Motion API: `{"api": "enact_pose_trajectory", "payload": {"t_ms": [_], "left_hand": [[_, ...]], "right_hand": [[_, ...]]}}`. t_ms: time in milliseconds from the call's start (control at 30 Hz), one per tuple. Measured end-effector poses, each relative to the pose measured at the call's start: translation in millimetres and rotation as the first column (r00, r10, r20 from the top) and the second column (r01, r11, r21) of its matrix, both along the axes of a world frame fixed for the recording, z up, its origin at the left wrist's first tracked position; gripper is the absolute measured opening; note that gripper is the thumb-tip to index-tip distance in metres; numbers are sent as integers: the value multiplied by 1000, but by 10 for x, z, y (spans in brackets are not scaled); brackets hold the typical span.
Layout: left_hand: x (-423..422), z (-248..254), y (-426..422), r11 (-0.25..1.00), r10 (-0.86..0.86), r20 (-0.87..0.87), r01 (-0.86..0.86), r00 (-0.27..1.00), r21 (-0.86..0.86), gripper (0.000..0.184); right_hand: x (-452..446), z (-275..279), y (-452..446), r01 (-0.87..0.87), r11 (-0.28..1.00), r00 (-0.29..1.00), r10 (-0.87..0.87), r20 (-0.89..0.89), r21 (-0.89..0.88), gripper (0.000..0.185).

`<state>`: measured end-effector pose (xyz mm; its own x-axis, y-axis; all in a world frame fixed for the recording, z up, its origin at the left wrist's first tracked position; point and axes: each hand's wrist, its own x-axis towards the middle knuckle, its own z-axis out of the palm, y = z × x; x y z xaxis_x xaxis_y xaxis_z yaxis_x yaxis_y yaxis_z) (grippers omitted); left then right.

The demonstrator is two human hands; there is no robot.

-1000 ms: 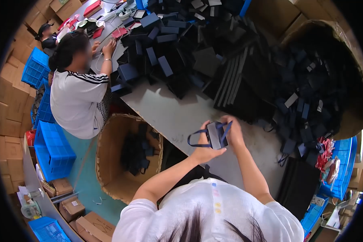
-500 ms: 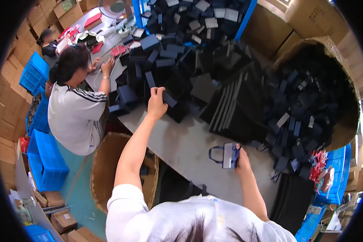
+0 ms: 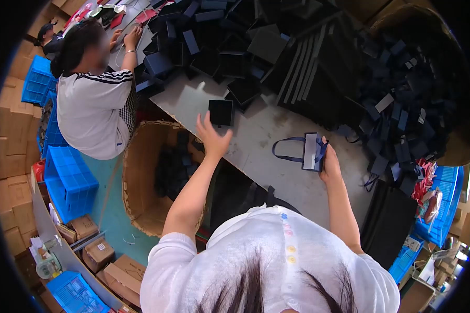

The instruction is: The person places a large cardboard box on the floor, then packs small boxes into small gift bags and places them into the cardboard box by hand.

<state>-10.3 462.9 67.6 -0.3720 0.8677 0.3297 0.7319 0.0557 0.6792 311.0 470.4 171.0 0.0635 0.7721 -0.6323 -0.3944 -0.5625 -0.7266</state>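
Note:
My left hand (image 3: 214, 140) is open over the grey table, its fingers spread and nothing gripped. Just beyond its fingertips, a small dark box (image 3: 221, 112) with a black inner face rests near the table's edge; whether a finger touches it I cannot tell. To the right, my right hand (image 3: 330, 163) is closed round the side of a small navy gift bag (image 3: 312, 151). The bag has a pale panel facing up, and its ribbon handle loops out to the left. Part of the right-hand fingers is hidden behind the bag.
Navy and black boxes (image 3: 214, 62) are heaped at the back of the table (image 3: 266, 138), beside stacked black panels (image 3: 310, 68). A large carton (image 3: 441, 31) of navy bags stands right. Another carton (image 3: 136, 182) sits below the left edge. A co-worker (image 3: 91, 104) sits at left.
My left hand has drawn back from the heap and let go of a navy box, its fingers now spread. My right hand still holds the gift bag. The camera view has shifted.

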Motion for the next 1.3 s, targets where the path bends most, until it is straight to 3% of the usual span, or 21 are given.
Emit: {"api": "enact_pose_trajectory", "payload": {"t_ms": [33, 67, 133, 200, 300, 367, 400, 467, 567, 667, 867, 933, 1000, 1100, 1167, 1200, 1267, 1300], "left_hand": [[46, -8, 87, 992, 123, 18, -122, 992, -37, 78], [58, -28, 165, 993, 116, 17, -116, 993, -29, 78], [243, -199, 338, 914, 171, -236, -244, 957, -325, 78], [160, -343, 382, 948, 164, -219, -215, 962, -234, 70], [11, -332, 250, 983, 71, -202, -102, 977, -150, 79], [24, 104, 118, 980, -1, 12, 4, 1000, -201, 90], [90, 389, 93, 980, -15, 6, 16, 1000, -199, 90], [355, 995, -103, 911, -410, 141, 412, 901, 14, 97], [597, 1386, -151, 704, -685, 217, 709, 695, -51, 96], [712, 1355, -144, 579, -768, 225, 800, 599, -154, 94], [780, 1402, -151, 473, -843, 119, 827, 525, -303, 94], [842, 1428, -232, 338, -878, 214, 871, 428, -356, 94], [871, 1378, -240, 344, -882, 218, 886, 418, -310, 93], [944, 1328, -286, 339, -858, 287, 889, 426, -307, 98], [1028, 1334, -269, 544, -763, 426, 839, 485, 18, 101], [1071, 1196, -235, 623, -704, 495, 778, 510, 84, 97], [1327, 1110, -297, 632, -681, 522, 772, 514, 63, 76], [1390, 1154, -379, 604, -696, 533, 794, 481, 74, 76]], "right_hand": [[-27, 41, -18, 4, 1000, 1000, -4, 2, -2, 28], [-39, -3, -20, 10, 1000, 1000, -10, 0, 6, 28], [60, -221, -30, -32, 991, 999, 27, 37, 130, 24], [177, -394, -14, -79, 986, 985, 55, 161, 148, 26], [207, -280, -52, -64, 984, 962, 17, 272, 165, 27], [244, -247, -54, -84, 984, 940, 27, 339, 156, 26], [229, -178, -17, -69, 985, 942, 13, 334, 158, 26], [189, -70, -56, -130, 980, 919, 62, 390, 151, 27], [93, -41, -18, -213, 969, 927, 160, 340, 125, 29], [51, -24, -9, -242, 963, 938, 201, 282, 119, 28], [32, -77, -155, -123, 988, 952, 92, 292, 93, 24], [55, -98, -214, -65, 994, 961, 38, 274, 89, 24], [106, -143, -231, -196, 970, 946, 149, 289, 142, 23], [151, -126, -272, -211, 958, 948, 152, 281, 195, 20], [70, -309, -382, -206, 953, 916, 108, 387, 222, 19], [-9, -387, -435, -208, 945, 869, 61, 490, 252, 19], [-422, -408, -628, -72, 965, 921, -33, 388, 254, 18], [-471, -386, -669, -93, 961, 938, -4, 348, 262, 22]]}}
